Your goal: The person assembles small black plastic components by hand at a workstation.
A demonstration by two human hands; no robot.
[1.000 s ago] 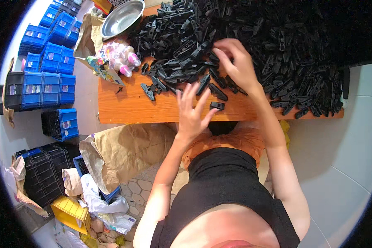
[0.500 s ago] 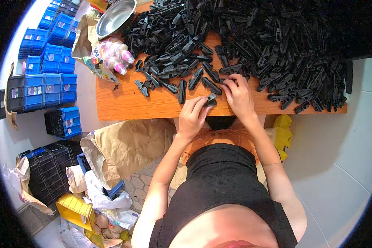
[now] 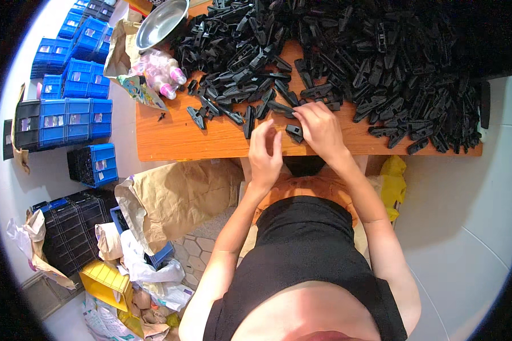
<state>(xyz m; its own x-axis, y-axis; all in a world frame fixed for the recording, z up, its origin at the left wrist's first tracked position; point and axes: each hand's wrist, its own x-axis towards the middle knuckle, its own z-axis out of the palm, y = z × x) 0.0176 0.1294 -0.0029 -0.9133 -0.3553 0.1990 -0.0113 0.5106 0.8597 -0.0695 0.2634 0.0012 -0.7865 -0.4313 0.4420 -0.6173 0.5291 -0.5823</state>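
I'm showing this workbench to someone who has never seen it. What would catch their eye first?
First the huge heap of black plastic clips covering most of the wooden table. Next, both hands at its near edge: the right hand rests on a black clip, the left hand beside it. On the floor to the left stand stacked blue crates, with a crumpled brown paper bag nearer the person.

- The right hand (image 3: 320,129) covers part of a small black plastic piece (image 3: 293,132) at the table edge; its grip on it cannot be made out.
- The left hand (image 3: 265,150) shows its back only, fingertips hidden.
- The heap of black clips (image 3: 381,62) runs off the top edge into dark rim.
- The steel bowl (image 3: 162,23) is cut off at the top.
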